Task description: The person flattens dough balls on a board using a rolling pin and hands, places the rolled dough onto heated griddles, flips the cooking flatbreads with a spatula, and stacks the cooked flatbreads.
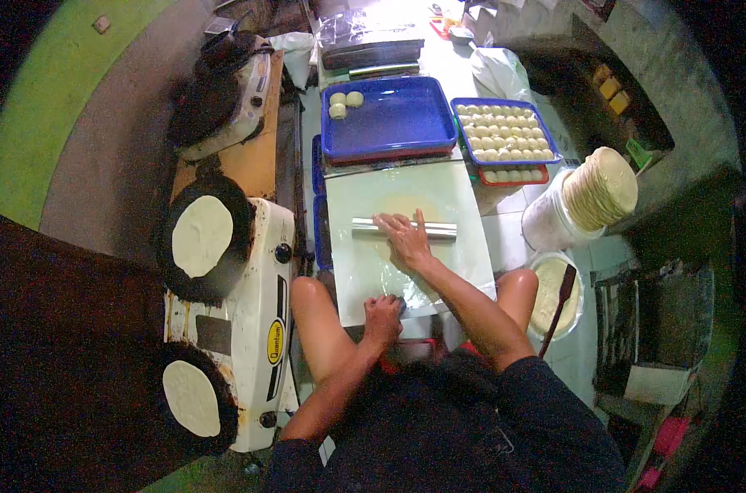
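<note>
My right hand [406, 240] lies flat with fingers spread on a shiny metal rolling pin [445, 231]. Under the pin is a thin, pale yellow sheet of dough [401, 204], hard to tell from the whitish board [455, 185] beneath it. Close to my body, my left hand [381, 319] is closed at the board's near edge. Something dark shows by its fingers, but I cannot make out what it is. Beyond the board, a blue tray [397, 131] bears 3 dough balls [340, 104] in its far left corner.
To the left, a white two-burner gas stove [262, 353] carries black pans with flatbreads [200, 236]. At right stand a blue tray of several dough balls [504, 135], a stack of flatbreads [607, 189] on a bucket [545, 222], and a tub of pale batter [549, 300] with a dark paddle [566, 283].
</note>
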Demonstrator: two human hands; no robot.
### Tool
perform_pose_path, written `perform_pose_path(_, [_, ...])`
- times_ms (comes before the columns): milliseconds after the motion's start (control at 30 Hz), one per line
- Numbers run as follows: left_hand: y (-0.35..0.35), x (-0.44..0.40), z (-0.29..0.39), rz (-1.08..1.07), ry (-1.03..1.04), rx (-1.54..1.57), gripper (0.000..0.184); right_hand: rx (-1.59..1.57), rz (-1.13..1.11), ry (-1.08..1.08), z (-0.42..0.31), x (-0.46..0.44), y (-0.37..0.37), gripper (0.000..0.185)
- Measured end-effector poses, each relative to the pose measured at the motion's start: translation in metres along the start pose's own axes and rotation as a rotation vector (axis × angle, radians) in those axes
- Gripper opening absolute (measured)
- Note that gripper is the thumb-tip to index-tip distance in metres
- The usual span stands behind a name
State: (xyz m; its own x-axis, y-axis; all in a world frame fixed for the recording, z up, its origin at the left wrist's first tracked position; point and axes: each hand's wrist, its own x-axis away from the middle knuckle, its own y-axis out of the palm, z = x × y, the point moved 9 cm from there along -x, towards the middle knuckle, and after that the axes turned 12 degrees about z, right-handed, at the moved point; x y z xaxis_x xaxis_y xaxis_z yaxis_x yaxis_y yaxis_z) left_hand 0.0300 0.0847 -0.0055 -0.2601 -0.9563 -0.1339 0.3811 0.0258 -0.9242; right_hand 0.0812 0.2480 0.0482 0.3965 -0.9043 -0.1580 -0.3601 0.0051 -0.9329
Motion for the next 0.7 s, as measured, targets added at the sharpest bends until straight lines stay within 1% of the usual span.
perform_pose_path(67, [-0.011, -0.003, 0.012, -0.012, -0.010, 0.035, 0.034, -0.055, -0.040, -0.058, -0.003, 0.019, -0.005, 0.055])
perform_pose_path(100, [-0.014, 0.011, 0.000, -0.025, -0.018, 0.010, 0.032, -0.081, -0.024, -0.076, -0.018, 0.030, 0.000, 0.047])
perform_pose_path(133, [-0.019, 0.000, -0.012, -0.005, -0.001, -0.003, 0.030, -0.072, 0.015, -0.094, -0.022, 0.023, -0.006, 0.041])
perform_pose_path(167, [-0.015, -0.003, -0.003, 0.004, 0.007, 0.022, 0.029, -0.042, 0.020, -0.103, -0.013, 0.033, -0.017, 0.038])
perform_pose_path(300, [-0.024, -0.001, 0.011, 0.076, 0.012, 0.083, 0.023, -0.052, -0.039, 0.033, 0.014, 0.056, -0.031, 0.031])
perform_pose_path(333, [-0.030, -0.003, 0.012, 0.080, 0.021, 0.081, 0.021, -0.024, -0.104, 0.069, 0.018, 0.054, -0.032, 0.037])
perform_pose_path(433, [-0.033, -0.011, 0.014, 0.059, 0.034, 0.097, 0.018, -0.243, 0.093, 0.105, 0.037, 0.044, -0.039, 0.050])
perform_pose_path(467, [-0.032, -0.011, 0.015, 0.041, 0.037, 0.102, 0.017, -0.181, 0.089, 0.123, 0.042, 0.042, -0.033, 0.068])
perform_pose_path(567, [-0.033, -0.017, 0.012, 0.049, 0.010, 0.155, 0.020, -0.109, 0.064, 0.074, 0.046, 0.028, -0.028, 0.070])
perform_pose_path(600, [-0.040, -0.014, 0.012, 0.035, 0.003, 0.178, 0.023, -0.022, 0.167, 0.050, 0.040, 0.025, -0.031, 0.073])
perform_pose_path(700, [-0.045, -0.012, 0.018, -0.028, -0.017, 0.203, 0.023, -0.026, 0.367, -0.032, 0.041, 0.014, -0.023, 0.068])
